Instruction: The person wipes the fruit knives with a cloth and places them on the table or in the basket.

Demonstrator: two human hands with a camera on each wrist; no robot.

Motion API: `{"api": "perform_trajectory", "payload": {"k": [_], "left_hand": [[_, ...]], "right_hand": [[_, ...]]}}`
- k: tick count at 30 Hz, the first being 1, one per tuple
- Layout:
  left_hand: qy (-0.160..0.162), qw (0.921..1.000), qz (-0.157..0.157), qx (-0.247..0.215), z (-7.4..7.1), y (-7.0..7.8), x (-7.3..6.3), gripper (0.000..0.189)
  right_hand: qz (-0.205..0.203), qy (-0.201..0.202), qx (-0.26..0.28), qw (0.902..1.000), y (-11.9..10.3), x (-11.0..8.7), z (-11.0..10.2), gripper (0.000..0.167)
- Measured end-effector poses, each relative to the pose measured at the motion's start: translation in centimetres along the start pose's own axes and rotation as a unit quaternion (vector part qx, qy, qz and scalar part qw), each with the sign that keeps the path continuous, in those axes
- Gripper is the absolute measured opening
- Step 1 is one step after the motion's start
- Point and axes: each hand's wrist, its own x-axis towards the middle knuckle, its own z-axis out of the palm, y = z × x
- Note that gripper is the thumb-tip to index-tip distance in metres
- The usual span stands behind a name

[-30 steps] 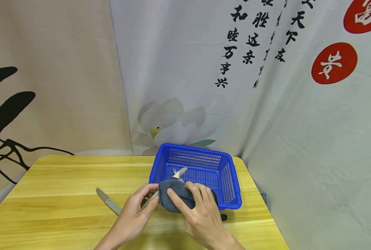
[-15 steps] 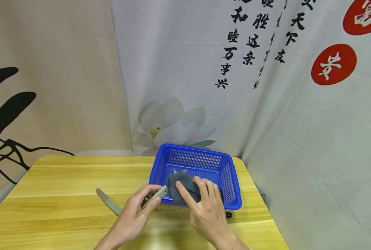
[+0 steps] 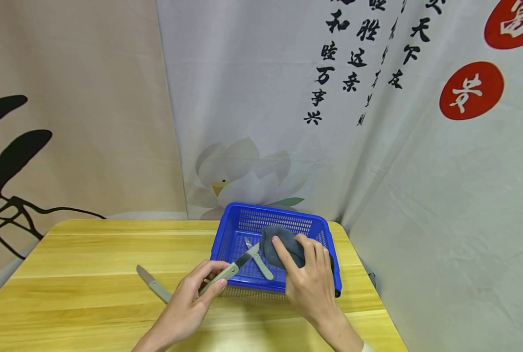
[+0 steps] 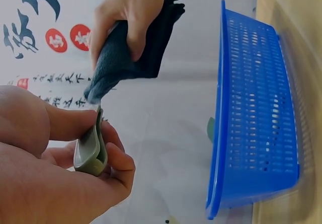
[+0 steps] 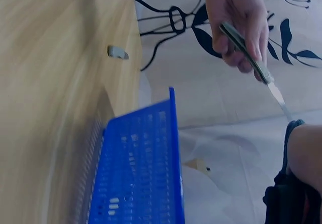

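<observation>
My left hand grips a knife by its pale green handle, and the blade points up and right over the basket's near rim. With my right hand I hold a dark grey cloth bunched at the knife's tip, covering the end of the blade. Below them is a blue plastic basket, in which a second green-handled knife lies. A third knife of the same kind rests on the table to the left, its handle end hidden behind my left hand.
The yellow wooden table carries the basket at its far right. Behind stands a pale cloth backdrop with printed characters and a flower, and another cloth hangs along the right side.
My right hand has slid the cloth up and right along the blade toward the tip, uncovering most of the blade and the knife in the basket. My left hand has stayed nearly still.
</observation>
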Motion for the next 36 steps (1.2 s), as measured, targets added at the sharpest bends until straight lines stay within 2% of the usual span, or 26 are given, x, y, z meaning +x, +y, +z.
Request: {"api": "perform_trajectory", "payload": {"k": [4, 8, 15, 24, 28, 33, 36], "left_hand": [[-0.002, 1.0000, -0.005, -0.008, -0.2, 0.0, 0.0, 0.022], [0.008, 0.9999, 0.005, -0.013, -0.1, -0.2, 0.0, 0.022], [0.035, 0.9991, 0.020, -0.012, 0.2, -0.3, -0.1, 0.023], [0.026, 0.9994, -0.001, -0.022, 0.4, 0.0, 0.2, 0.025], [0.009, 0.9996, -0.006, -0.028, 0.3, 0.1, 0.2, 0.029], [-0.004, 0.9995, 0.019, -0.024, 0.3, 0.1, 0.2, 0.028], [-0.007, 0.9995, 0.023, -0.021, 0.2, 0.0, 0.2, 0.027]], "right_hand": [[0.021, 0.013, -0.003, 0.9997, 1.1, -0.1, -0.3, 0.062], [0.028, 0.025, -0.001, 0.9993, 1.4, -0.4, -0.6, 0.063], [-0.011, 0.049, 0.029, 0.9983, -0.6, -0.4, -0.9, 0.060], [-0.086, 0.003, 0.034, 0.9957, -4.4, -0.6, -0.8, 0.052], [-0.089, -0.020, 0.032, 0.9953, -5.3, -0.7, -0.6, 0.051], [-0.083, -0.017, 0.016, 0.9963, -5.3, -0.7, -0.5, 0.053], [-0.078, -0.014, 0.005, 0.9968, -5.0, -0.7, -0.5, 0.055]]}}
